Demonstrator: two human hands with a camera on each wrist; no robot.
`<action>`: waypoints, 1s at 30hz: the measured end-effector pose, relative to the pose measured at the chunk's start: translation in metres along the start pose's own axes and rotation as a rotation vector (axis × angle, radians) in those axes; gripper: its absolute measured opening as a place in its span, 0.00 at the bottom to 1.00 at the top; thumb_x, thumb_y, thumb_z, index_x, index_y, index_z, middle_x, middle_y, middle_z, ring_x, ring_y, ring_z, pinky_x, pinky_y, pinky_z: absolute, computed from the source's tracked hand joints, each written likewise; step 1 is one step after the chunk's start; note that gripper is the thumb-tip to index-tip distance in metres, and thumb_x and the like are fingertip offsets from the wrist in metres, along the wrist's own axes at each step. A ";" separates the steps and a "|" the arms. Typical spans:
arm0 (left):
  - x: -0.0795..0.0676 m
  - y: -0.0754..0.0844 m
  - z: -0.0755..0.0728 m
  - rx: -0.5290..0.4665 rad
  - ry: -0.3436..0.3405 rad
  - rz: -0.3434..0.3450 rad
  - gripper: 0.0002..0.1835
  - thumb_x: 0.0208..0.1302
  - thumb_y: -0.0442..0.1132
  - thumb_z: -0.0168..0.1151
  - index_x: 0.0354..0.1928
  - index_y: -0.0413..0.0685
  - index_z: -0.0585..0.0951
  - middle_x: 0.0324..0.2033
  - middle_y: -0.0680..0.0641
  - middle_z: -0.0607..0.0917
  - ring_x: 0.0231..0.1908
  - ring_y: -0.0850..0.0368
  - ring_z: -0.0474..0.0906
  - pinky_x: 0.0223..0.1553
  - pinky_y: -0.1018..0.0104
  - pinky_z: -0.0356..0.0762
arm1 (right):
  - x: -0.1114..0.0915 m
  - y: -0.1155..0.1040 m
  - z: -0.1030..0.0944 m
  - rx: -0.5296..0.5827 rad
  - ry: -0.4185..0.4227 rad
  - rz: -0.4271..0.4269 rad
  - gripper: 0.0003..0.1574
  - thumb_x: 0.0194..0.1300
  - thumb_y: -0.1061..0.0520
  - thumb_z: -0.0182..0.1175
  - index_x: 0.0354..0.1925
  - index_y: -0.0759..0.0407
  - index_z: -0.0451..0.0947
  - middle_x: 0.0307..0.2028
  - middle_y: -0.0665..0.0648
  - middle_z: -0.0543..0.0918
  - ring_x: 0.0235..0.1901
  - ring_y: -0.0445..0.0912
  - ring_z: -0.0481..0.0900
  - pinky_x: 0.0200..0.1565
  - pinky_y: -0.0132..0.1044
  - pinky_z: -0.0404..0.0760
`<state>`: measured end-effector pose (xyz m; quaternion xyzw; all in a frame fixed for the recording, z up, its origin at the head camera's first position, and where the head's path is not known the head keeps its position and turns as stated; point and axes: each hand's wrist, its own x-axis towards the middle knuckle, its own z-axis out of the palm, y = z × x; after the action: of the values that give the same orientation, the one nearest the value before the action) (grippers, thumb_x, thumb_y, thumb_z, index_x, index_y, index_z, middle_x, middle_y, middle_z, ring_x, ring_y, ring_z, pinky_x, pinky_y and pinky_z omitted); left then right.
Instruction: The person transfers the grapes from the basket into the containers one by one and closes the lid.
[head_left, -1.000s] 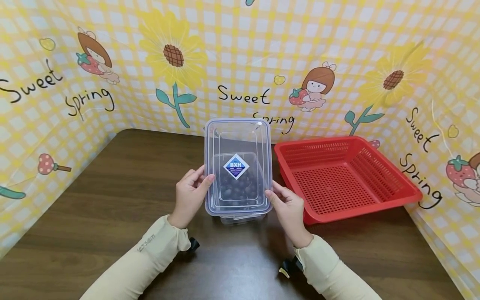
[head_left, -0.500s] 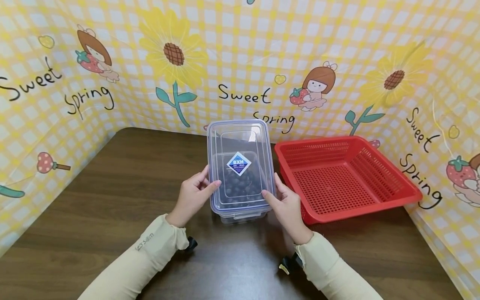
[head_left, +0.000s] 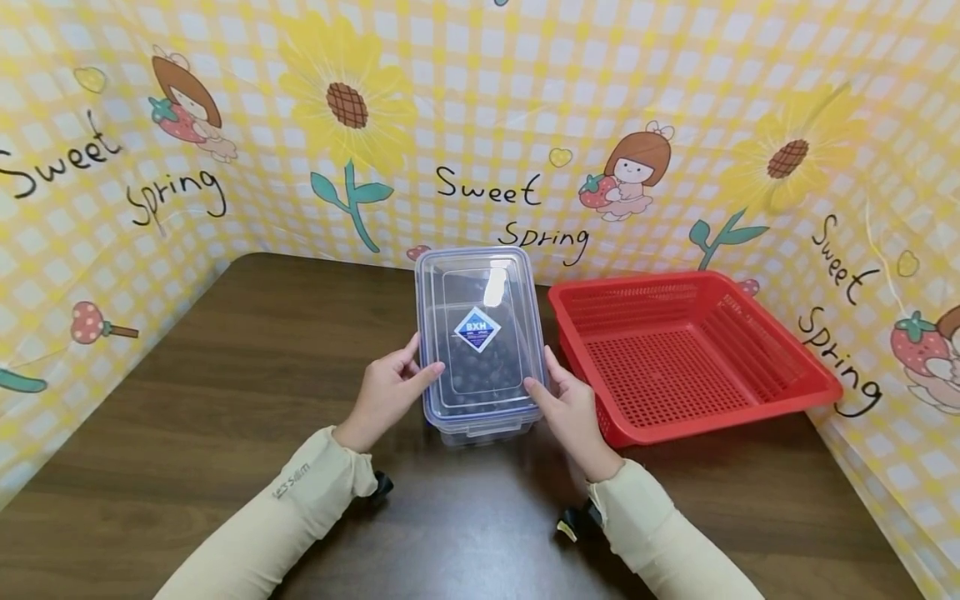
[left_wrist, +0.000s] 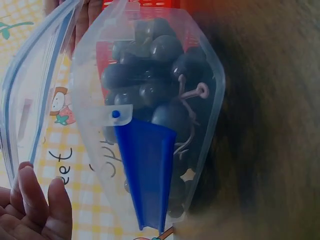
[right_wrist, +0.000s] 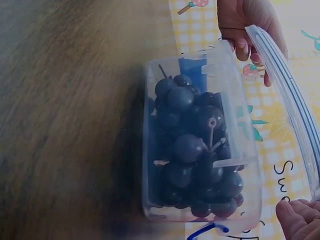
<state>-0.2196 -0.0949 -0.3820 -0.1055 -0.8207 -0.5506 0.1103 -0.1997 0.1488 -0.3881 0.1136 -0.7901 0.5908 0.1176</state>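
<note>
Both hands hold a clear lid (head_left: 480, 375) with a blue sealing rim and a diamond-shaped label, above a clear plastic container (head_left: 487, 435). My left hand (head_left: 386, 392) pinches its left edge, thumb on top. At the opposite edge, my right hand (head_left: 573, 408) grips with the thumb over the rim. Dark grapes (right_wrist: 187, 150) with stems fill much of the container. A blue latch flap (left_wrist: 147, 170) hangs down on the container's side in the left wrist view. Both wrist views show a gap between the tilted lid and the container.
A red perforated plastic basket (head_left: 731, 418) stands on the brown wooden table (head_left: 225, 375), just right of the container. A yellow checked cloth (head_left: 495, 100) printed with flowers and lettering hangs behind and along both sides.
Both hands have shifted the lid slightly right and lowered it over the container. Its tilt has changed, and a bright reflection now shows near its far end.
</note>
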 end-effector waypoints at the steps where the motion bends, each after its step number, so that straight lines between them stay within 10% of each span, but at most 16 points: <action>1: 0.000 -0.001 0.001 0.007 0.004 -0.002 0.32 0.60 0.37 0.68 0.63 0.31 0.69 0.19 0.49 0.74 0.19 0.61 0.64 0.20 0.72 0.60 | 0.001 0.001 0.000 -0.006 -0.003 -0.004 0.39 0.64 0.63 0.62 0.68 0.71 0.58 0.63 0.67 0.69 0.58 0.57 0.73 0.51 0.43 0.73; 30: 0.000 -0.005 0.005 0.035 -0.029 0.006 0.32 0.61 0.36 0.66 0.64 0.30 0.67 0.20 0.47 0.75 0.20 0.60 0.64 0.19 0.71 0.61 | 0.000 0.018 -0.002 -0.141 -0.018 -0.026 0.38 0.62 0.65 0.63 0.66 0.74 0.60 0.60 0.70 0.71 0.51 0.58 0.79 0.47 0.46 0.77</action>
<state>-0.2212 -0.0918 -0.3889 -0.1139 -0.8314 -0.5342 0.1020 -0.2058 0.1557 -0.4040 0.1206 -0.8291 0.5311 0.1260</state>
